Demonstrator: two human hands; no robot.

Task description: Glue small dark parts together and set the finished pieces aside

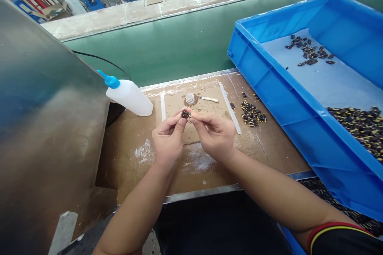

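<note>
Both hands meet above a taped piece of cardboard. Between thumb and finger, my left hand (169, 135) pinches a small dark part (185, 114). From the other side, my right hand (214, 133) has its fingertips closed on the yellowish end of the same part. Just beyond the fingers stands a small clear container (190, 98) on a wet-looking patch. A thin tool with a pale handle (209, 99) lies beside it. Further right on the table is a pile of small black and yellow parts (252, 114).
A white squeeze bottle with a blue nozzle (130, 96) leans at the left. A metal panel (44, 119) rises along the left side. A large blue crate (287, 87) holding many black and yellow parts fills the right.
</note>
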